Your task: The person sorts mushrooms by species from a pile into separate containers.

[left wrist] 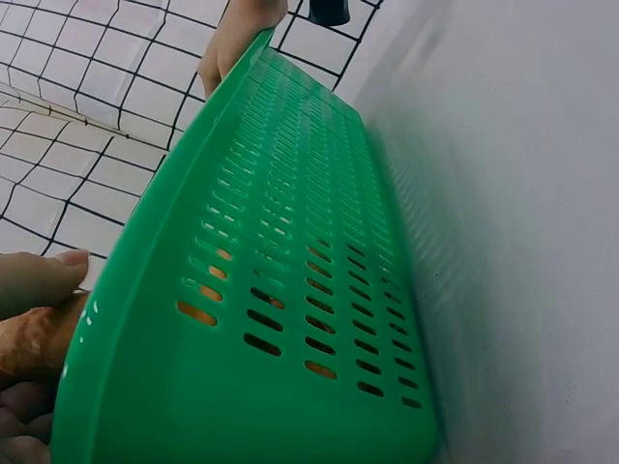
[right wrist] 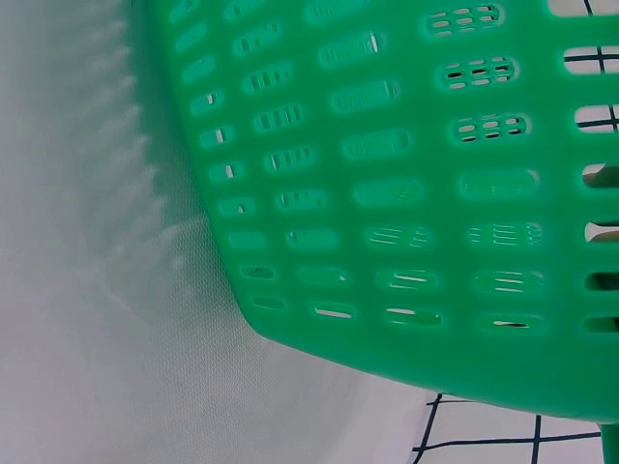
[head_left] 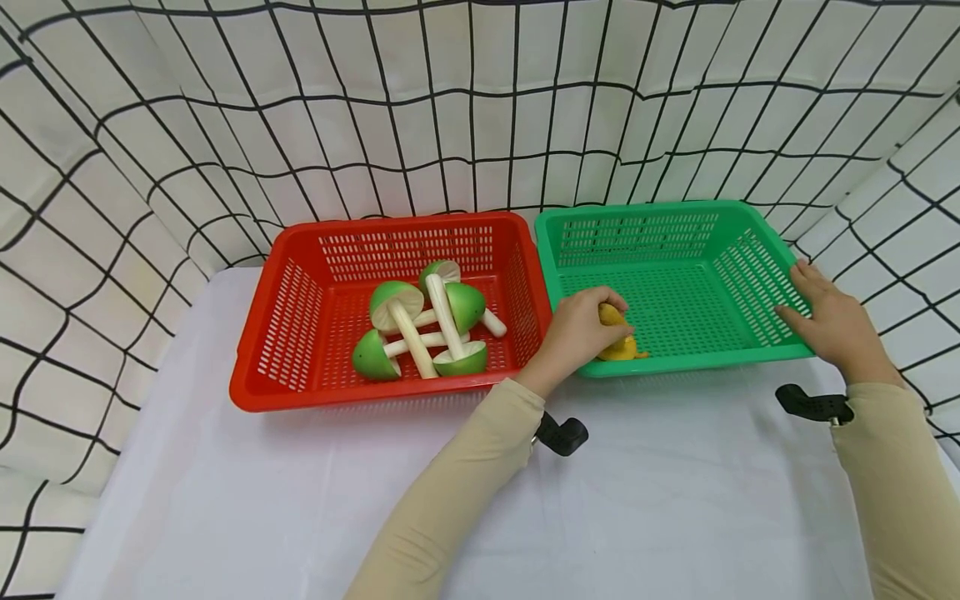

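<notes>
Yellow toy (head_left: pixel 619 335) lies low in the green basket (head_left: pixel 720 357), at the near left corner, mostly covered by the left hand (head_left: pixel 576 332), whose fingers curl over it in a closed grip. Only a yellow patch and a small orange bit by the near wall show in the head view, so its shape cannot be made out. The left wrist view sees the same corner from outside: the green wall (left wrist: pixel 290 319) fills the picture, and orange-yellow glints through a few of its slots, while part of a thumb (left wrist: pixel 39 280) and a fingertip appear at the left edge, cut off by the frame.

The right hand (head_left: pixel 828 321) rests on the basket's right wall, fingers laid fairly straight over the rim and holding nothing else. In the right wrist view that hand is not seen at all; only the slotted outer wall (right wrist: pixel 406 193) and the white table (right wrist: pixel 97 338) show. The left wrist view catches the right hand (left wrist: pixel 237 34) far off, at the basket's other end.

Only the head view shows the red basket (head_left: pixel 258 367) touching the green one on its left, with green-capped toy mushrooms (head_left: pixel 423 329) piled inside, and the grid-patterned cloth (head_left: pixel 225 108) behind.
</notes>
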Available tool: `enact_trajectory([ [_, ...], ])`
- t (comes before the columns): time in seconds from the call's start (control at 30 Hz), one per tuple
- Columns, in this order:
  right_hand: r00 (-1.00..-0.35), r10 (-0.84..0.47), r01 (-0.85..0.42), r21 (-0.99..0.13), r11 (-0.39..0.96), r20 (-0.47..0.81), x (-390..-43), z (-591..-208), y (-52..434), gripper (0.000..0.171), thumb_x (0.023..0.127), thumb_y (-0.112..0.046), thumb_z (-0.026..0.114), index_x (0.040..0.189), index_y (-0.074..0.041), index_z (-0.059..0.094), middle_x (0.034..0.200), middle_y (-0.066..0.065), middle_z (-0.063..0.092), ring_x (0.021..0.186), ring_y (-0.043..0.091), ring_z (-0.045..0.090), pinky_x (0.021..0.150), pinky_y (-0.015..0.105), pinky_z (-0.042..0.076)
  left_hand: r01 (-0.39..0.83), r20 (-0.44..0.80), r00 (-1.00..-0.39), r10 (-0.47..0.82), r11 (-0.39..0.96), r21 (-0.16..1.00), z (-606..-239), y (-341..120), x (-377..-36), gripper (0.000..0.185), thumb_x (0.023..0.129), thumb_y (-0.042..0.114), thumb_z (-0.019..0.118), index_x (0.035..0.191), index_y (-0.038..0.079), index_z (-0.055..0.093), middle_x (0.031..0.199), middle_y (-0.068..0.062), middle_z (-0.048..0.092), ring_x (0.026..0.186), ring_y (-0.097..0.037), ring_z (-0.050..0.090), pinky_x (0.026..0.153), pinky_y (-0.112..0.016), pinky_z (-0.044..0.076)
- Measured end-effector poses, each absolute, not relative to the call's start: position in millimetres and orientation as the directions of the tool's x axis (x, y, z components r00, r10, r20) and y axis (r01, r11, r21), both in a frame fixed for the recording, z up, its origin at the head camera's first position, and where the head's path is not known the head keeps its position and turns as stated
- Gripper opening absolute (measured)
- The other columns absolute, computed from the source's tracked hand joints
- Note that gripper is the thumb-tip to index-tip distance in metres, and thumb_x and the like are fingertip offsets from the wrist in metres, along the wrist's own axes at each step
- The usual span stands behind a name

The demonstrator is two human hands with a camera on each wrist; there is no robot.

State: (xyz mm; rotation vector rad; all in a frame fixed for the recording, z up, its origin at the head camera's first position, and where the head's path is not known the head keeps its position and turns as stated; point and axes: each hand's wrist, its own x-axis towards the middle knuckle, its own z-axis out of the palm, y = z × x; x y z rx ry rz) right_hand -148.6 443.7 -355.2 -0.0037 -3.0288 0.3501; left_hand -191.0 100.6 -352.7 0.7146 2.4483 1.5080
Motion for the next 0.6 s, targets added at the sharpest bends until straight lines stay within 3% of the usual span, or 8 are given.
enact_trajectory([
  [0.23, -0.995, 0.008, -0.014, -0.234, 0.972, 0.095, -152, -356, 443, 0.066, 0.098, -0.028, 0.041, 0.147, 0.006, 0.014, 0.154, 0.023, 0.008, 0.14, 0.042, 0.009, 0.102, 0.066, 0.018, 0.28, 0.111, -0.872, 0.477, 0.3, 0.912, -353, 98, -192, 0.015, 0.089, 0.015, 0.067, 0.101, 0.006, 0.065, 0.093, 0.0, 0.065, 0.084, -0.007, 0.06, 0.071, -0.014, 0.047],
  [0.43, -0.998, 0.013, -0.002, -0.238, 0.971, 0.063, -150, -358, 451, 0.07, 0.097, -0.031, 0.044, 0.148, 0.004, 0.01, 0.153, 0.024, 0.006, 0.137, 0.047, 0.01, 0.1, 0.068, 0.018, 0.332, 0.179, -0.859, 0.479, 0.257, 0.907, -343, 78, -196, 0.017, 0.09, 0.018, 0.066, 0.103, 0.007, 0.065, 0.098, 0.0, 0.066, 0.088, -0.008, 0.061, 0.074, -0.016, 0.048],
  [0.6, -0.998, 0.056, 0.052, -0.221, 0.974, 0.013, -149, -349, 456, 0.075, 0.097, -0.037, 0.046, 0.147, 0.006, 0.011, 0.139, 0.04, 0.026, 0.116, 0.061, 0.034, 0.091, 0.071, 0.028, 0.353, 0.22, -0.891, 0.398, 0.3, 0.886, -330, 38, -214, 0.019, 0.092, 0.018, 0.063, 0.106, 0.007, 0.064, 0.103, -0.003, 0.066, 0.095, -0.014, 0.061, 0.08, -0.022, 0.048],
])
